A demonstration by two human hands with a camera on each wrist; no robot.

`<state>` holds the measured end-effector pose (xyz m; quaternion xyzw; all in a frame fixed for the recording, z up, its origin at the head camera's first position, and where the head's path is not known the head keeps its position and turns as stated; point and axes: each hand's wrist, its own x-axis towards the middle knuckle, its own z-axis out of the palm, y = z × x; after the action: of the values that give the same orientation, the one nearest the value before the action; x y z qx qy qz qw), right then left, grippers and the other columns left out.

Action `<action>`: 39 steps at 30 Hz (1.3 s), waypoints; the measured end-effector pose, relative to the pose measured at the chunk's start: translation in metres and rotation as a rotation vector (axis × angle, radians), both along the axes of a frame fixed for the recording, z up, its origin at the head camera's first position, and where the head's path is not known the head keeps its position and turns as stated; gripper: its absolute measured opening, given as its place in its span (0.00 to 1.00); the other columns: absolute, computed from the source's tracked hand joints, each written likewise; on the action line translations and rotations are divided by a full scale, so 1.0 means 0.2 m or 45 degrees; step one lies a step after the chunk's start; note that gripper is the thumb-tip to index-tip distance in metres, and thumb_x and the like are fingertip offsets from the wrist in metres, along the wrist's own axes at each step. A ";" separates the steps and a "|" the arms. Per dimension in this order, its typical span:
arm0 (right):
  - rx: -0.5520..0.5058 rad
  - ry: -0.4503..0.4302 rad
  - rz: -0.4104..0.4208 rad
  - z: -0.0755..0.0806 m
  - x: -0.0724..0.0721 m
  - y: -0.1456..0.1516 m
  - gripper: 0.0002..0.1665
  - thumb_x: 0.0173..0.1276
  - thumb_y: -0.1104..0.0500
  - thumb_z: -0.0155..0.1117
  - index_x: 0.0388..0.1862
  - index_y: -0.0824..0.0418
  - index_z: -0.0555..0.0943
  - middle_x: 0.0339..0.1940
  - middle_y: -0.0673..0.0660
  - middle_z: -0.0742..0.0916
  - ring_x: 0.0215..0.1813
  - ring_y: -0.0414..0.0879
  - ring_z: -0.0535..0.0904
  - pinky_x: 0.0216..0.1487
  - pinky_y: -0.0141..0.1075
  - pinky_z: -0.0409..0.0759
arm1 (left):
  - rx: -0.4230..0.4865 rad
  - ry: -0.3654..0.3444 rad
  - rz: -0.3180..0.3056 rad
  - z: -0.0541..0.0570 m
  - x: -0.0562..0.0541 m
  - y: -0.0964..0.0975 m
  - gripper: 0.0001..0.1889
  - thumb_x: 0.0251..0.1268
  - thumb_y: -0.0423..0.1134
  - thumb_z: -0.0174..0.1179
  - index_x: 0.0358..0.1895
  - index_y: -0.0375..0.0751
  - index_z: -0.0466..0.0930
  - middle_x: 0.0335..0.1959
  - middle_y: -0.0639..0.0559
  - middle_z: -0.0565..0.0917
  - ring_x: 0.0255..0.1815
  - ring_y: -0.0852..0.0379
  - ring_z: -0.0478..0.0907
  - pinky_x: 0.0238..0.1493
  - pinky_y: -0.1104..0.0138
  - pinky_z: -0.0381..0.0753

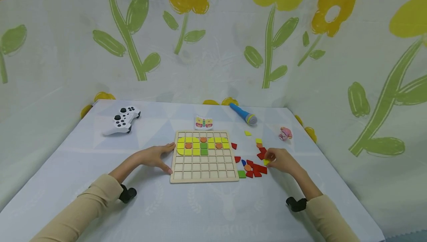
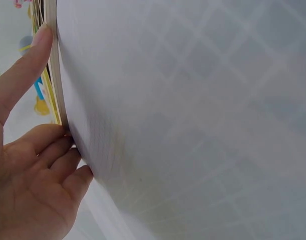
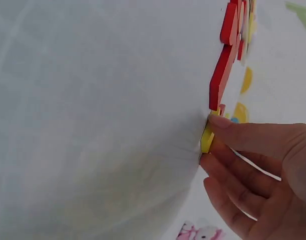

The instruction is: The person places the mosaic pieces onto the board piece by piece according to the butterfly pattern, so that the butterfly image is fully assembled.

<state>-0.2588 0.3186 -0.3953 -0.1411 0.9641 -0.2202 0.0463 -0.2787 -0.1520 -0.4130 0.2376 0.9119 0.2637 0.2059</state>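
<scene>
A wooden grid board (image 1: 205, 166) lies on the table, its upper rows partly filled with yellow, orange and green tiles. My left hand (image 1: 155, 156) rests against the board's left edge, thumb near the lower corner and fingers higher up. In the left wrist view the thumb (image 2: 41, 37) touches the board's side. Right of the board, my right hand (image 1: 281, 159) pinches a yellow tile (image 3: 207, 137) between thumb and fingertips, close over the table. Red tiles (image 1: 260, 168) lie just left of that hand, with an orange round tile (image 1: 247, 168) and a green square tile (image 1: 241, 174) among them.
Behind the board stands a small card with a butterfly pattern (image 1: 204, 123). A blue toy microphone (image 1: 242, 113) lies at the back, a white game controller (image 1: 124, 120) at the back left. A pink figurine (image 1: 285, 133) is beyond the right hand. A loose yellow tile (image 1: 248, 133) lies nearby.
</scene>
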 end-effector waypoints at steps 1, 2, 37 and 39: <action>-0.003 -0.006 -0.008 0.00 0.00 0.00 0.11 0.56 0.69 0.72 0.36 0.64 0.80 0.32 0.53 0.83 0.38 0.48 0.76 0.42 0.41 0.82 | 0.000 0.001 -0.001 0.00 0.00 0.00 0.57 0.47 0.51 0.75 0.75 0.31 0.49 0.76 0.34 0.49 0.75 0.35 0.45 0.71 0.44 0.49; -0.006 -0.014 -0.019 -0.01 0.00 0.01 0.11 0.56 0.69 0.72 0.37 0.64 0.80 0.32 0.53 0.83 0.37 0.47 0.76 0.42 0.41 0.82 | 0.000 0.001 -0.002 0.00 0.00 0.00 0.57 0.47 0.51 0.75 0.75 0.31 0.49 0.76 0.34 0.49 0.75 0.35 0.45 0.71 0.44 0.49; -0.310 0.076 0.139 0.05 -0.11 -0.47 0.09 0.64 0.70 0.64 0.40 0.61 0.85 0.38 0.53 0.87 0.40 0.46 0.81 0.47 0.38 0.82 | 0.009 0.006 0.007 0.00 -0.01 0.00 0.57 0.46 0.51 0.75 0.75 0.31 0.49 0.76 0.34 0.50 0.75 0.34 0.46 0.71 0.44 0.50; -0.327 0.070 0.179 0.05 -0.12 -0.52 0.09 0.65 0.69 0.64 0.41 0.61 0.86 0.39 0.53 0.87 0.41 0.46 0.82 0.47 0.37 0.82 | 0.007 0.005 0.008 0.00 -0.01 0.00 0.57 0.46 0.51 0.75 0.75 0.32 0.49 0.76 0.34 0.50 0.75 0.34 0.45 0.71 0.44 0.50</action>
<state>-0.2830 0.2145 -0.3860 -0.2190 0.9166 -0.3340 0.0167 -0.2798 -0.1514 -0.4128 0.2358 0.9123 0.2666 0.2026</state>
